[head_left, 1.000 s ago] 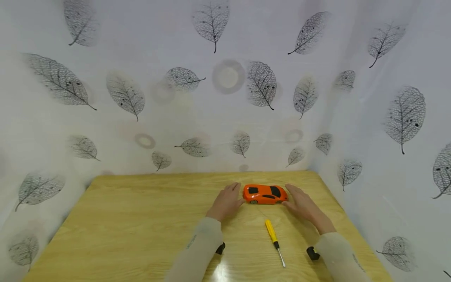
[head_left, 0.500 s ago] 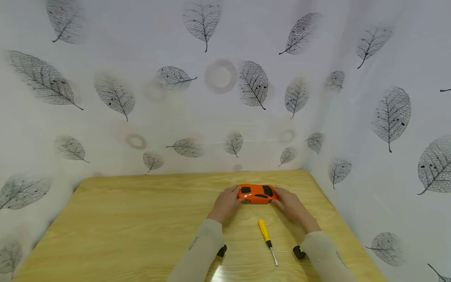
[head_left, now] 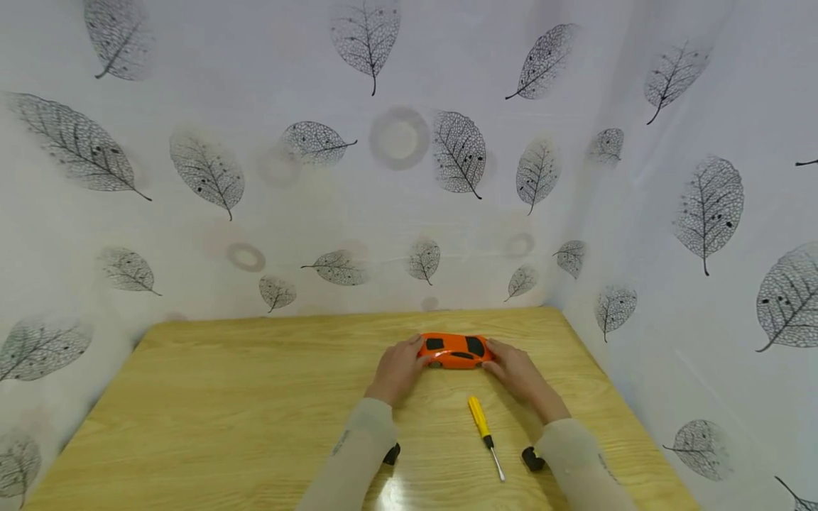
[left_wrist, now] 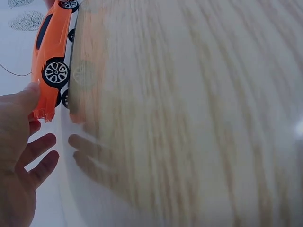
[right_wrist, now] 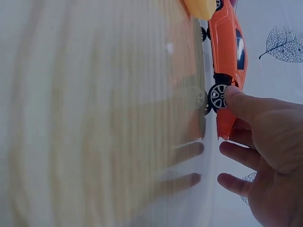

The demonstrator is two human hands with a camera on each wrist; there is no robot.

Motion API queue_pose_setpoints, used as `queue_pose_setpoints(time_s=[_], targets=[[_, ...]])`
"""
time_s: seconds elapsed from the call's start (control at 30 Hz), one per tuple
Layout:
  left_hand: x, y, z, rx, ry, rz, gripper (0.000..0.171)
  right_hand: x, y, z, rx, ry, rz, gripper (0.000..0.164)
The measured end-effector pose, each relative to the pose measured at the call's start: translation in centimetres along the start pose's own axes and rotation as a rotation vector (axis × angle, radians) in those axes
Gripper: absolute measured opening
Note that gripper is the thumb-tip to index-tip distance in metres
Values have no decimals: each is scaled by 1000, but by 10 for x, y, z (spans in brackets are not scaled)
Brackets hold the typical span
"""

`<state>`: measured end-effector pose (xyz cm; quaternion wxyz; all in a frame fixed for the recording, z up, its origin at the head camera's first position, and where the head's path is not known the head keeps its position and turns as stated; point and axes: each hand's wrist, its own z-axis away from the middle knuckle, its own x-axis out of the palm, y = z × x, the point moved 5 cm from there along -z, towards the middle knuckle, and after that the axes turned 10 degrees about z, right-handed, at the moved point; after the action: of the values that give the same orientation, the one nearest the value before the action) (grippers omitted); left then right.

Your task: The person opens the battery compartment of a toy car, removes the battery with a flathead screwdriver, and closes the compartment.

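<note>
An orange toy car with black windows lies sideways near the back of the table, its wheels close to the tabletop. My left hand pinches its left end; in the left wrist view the thumb presses by the bumper while the lower fingers stay spread. At the other end my right hand grips the car, and the right wrist view shows that thumb beside a silver-spoked wheel. Nearer to me, between the forearms, rests a screwdriver with a yellow handle and a metal shaft.
The wooden table reaches back to a white leaf-print curtain, which also hangs along both sides. Black camera pieces sit at the wrists, low over the tabletop.
Both hands have closed in from beside the car to hold its two ends. Over the last half second the car has shifted slightly left with them. The screwdriver lies still.
</note>
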<state>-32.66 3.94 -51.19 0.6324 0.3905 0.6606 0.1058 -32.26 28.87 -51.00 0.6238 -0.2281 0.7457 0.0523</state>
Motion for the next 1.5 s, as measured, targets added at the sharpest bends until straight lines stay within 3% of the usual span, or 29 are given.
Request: queue_pose_setpoints(time_s=[0.33,0.7,1.5], targets=[[-16,-16,0,-3,-39,23,51,5,-13,-11,-5,-58,-31,52],[-40,-25,12,24,-67,-4,46,8,-36,-20,-67,-59,-64,49],[-74,-55,39,2,-80,28,41,21,-76,-40,-56,-116,-164,52]])
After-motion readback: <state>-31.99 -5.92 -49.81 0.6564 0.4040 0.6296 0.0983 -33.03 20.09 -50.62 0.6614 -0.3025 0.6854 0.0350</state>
